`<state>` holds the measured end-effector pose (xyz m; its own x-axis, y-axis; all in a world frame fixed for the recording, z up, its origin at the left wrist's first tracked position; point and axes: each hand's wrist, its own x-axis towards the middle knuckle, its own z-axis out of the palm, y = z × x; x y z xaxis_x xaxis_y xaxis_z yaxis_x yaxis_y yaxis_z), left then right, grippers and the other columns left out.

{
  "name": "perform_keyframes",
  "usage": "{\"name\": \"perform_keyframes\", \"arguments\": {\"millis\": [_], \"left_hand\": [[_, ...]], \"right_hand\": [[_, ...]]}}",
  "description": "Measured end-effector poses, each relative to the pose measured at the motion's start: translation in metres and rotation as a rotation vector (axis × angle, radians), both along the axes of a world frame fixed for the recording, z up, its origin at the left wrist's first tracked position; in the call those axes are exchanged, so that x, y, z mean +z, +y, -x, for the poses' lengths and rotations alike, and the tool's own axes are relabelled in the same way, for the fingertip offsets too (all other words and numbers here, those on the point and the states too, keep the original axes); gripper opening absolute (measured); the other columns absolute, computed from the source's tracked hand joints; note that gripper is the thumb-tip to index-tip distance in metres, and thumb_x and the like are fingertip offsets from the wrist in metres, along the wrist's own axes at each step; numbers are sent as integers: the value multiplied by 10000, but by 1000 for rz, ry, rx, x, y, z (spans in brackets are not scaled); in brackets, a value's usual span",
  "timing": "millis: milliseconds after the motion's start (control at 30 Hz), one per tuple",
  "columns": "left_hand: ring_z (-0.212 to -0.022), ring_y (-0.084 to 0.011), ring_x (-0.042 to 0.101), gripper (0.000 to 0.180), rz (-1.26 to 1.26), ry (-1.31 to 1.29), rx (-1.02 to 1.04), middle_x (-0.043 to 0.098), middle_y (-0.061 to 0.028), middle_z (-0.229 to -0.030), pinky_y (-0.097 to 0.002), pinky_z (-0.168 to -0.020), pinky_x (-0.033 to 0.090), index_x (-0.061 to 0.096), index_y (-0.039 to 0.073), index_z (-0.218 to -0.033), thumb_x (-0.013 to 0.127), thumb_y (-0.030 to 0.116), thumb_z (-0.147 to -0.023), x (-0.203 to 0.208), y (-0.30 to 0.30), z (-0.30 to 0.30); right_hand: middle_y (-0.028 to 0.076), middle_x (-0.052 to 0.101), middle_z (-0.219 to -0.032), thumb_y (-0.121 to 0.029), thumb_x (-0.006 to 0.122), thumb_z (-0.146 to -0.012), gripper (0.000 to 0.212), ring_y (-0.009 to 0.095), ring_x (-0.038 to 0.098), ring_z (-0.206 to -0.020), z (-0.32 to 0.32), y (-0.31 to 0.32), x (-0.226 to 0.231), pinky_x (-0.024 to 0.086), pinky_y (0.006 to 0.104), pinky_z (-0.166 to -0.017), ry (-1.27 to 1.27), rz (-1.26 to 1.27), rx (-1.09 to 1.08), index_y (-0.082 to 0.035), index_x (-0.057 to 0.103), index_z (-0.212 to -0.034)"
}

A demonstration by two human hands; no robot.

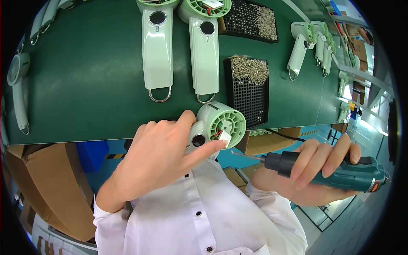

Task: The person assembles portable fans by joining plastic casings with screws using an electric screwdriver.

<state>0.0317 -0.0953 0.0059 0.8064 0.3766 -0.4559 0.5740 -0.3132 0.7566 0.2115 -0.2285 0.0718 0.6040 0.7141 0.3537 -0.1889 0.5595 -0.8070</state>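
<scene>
My left hand (pixel 159 155) is closed around a pale green handheld fan (pixel 208 114) at the table's near edge. Its round head faces right, with the inner ribs, red wires and a small white block (pixel 225 138) showing; my thumb presses on that block. In my right hand (pixel 316 170) is a dark green electric screwdriver (pixel 355 174), its thin bit pointing left toward the fan head, a little apart from it. A tiny thing sits at the bit's tip, too small to make out. My left hand hides most of the fan's handle.
Two black screw trays (pixel 250 102) (pixel 250 21) lie beyond the fan. Two more fans (pixel 158 51) (pixel 205 59) lie on the green table (pixel 85 85), others at its left and right. Cardboard boxes (pixel 57 182) and a blue bin (pixel 91 155) stand below the near edge.
</scene>
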Motion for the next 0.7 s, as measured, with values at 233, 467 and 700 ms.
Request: {"name": "perform_keyframes", "arguments": {"millis": [233,467,700], "left_hand": [[-504,-360,560,469,-13,17,18,541,-168,-532,-418,-516,425,561,-6,-839,637,454,-895,0,0,-4],[-507,-361,564,460,17,18,16,543,-172,-536,-415,-511,427,580,-13,-855,642,441,-894,-1,2,-2],[-496,-352,554,456,-3,-32,26,540,-159,-527,-399,-496,417,596,-16,-863,654,435,-888,-3,2,-2]], "right_hand": [[108,427,-789,-485,407,-978,505,174,430,-357,2,21,-12,406,300,-314,-8,-13,41,9,384,-1081],[111,426,-794,-510,408,-977,530,181,431,-368,2,25,-17,408,310,-311,41,25,93,8,381,-1085],[114,448,-791,-520,450,-958,532,197,469,-379,9,24,-18,429,330,-317,-9,55,93,-3,401,-1077]]}}
